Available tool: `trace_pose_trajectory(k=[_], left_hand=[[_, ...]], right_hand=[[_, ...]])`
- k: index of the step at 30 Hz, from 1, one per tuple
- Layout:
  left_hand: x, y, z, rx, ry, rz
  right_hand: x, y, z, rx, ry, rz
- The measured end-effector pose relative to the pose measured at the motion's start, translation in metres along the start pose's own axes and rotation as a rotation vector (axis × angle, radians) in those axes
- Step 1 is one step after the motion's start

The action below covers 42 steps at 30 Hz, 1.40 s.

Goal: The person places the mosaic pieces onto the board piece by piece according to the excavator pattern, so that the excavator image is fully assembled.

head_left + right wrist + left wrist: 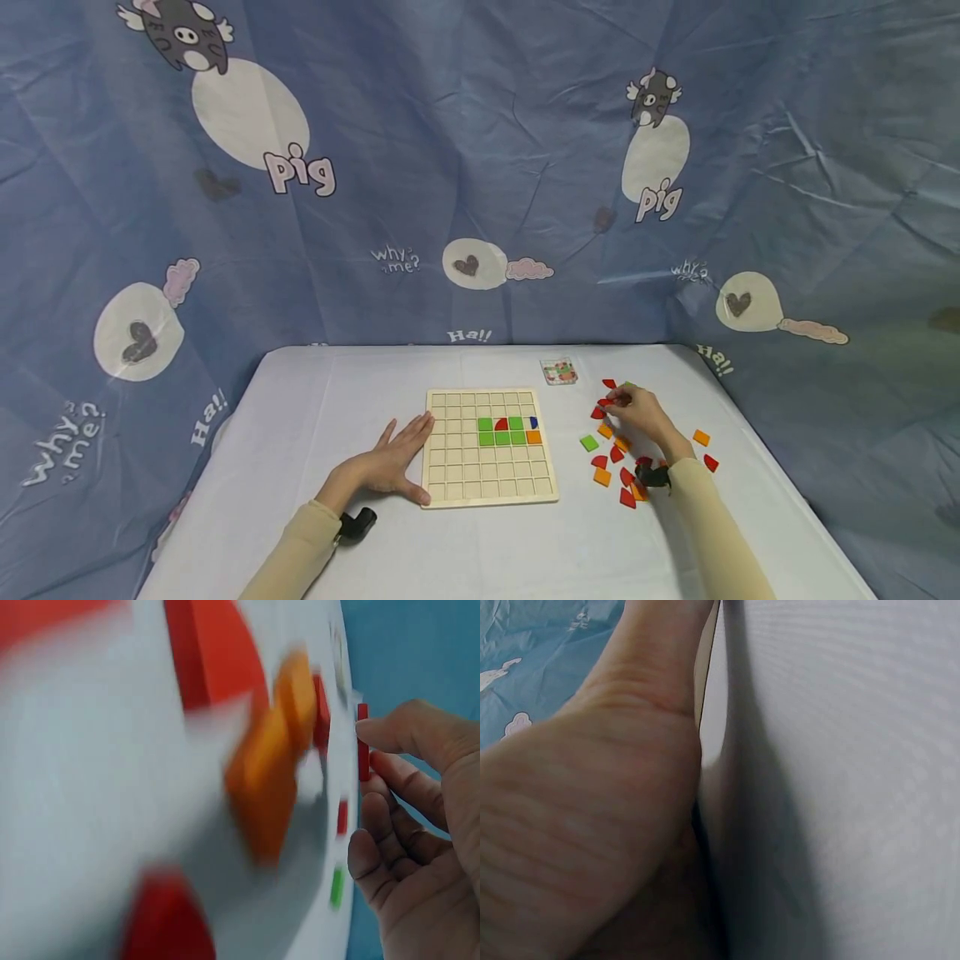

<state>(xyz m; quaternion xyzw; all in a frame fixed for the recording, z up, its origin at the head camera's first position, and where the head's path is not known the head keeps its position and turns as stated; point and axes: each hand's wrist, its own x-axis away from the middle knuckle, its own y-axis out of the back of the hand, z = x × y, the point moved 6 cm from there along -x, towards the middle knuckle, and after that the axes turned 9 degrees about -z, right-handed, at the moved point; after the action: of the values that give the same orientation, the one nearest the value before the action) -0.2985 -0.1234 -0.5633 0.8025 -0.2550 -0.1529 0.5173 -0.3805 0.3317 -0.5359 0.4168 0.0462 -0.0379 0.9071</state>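
Spread along the left edge of a wooden grid board, my left hand touches its frame with fingers and thumb. Green tiles, a red quarter-circle tile, a blue-marked tile and an orange tile sit in two rows of the grid. My right hand is over the scattered pieces right of the board. In the right wrist view it pinches a thin red tile, seen edge-on, between thumb and fingers. The left wrist view shows mostly the palm side of my left hand.
Loose red, orange and green tiles lie around and below my right hand, with an orange one farther right. A small patterned card or packet lies behind the board. Blue printed cloth hangs behind the white table.
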Motion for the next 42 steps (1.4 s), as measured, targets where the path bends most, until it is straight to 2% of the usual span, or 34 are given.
trace_pose_trajectory(k=[8,14,22,28,42], left_hand=[[-0.001,0.000,0.001,-0.013,0.011,0.006],[-0.001,-0.002,0.001,-0.013,0.008,0.006],[0.001,-0.001,-0.001,-0.003,0.002,0.004],[0.000,-0.002,0.000,-0.003,0.007,0.005],[-0.001,-0.002,0.002,-0.002,0.004,0.000]], right_hand=[[0.022,-0.041,0.061,-0.034,0.174,0.058],[0.045,-0.081,0.107,-0.046,0.329,0.158],[0.070,-0.121,0.156,-0.011,0.478,0.279],[0.077,-0.137,0.172,0.027,0.556,0.302],[0.073,-0.140,0.179,0.037,0.562,0.314]])
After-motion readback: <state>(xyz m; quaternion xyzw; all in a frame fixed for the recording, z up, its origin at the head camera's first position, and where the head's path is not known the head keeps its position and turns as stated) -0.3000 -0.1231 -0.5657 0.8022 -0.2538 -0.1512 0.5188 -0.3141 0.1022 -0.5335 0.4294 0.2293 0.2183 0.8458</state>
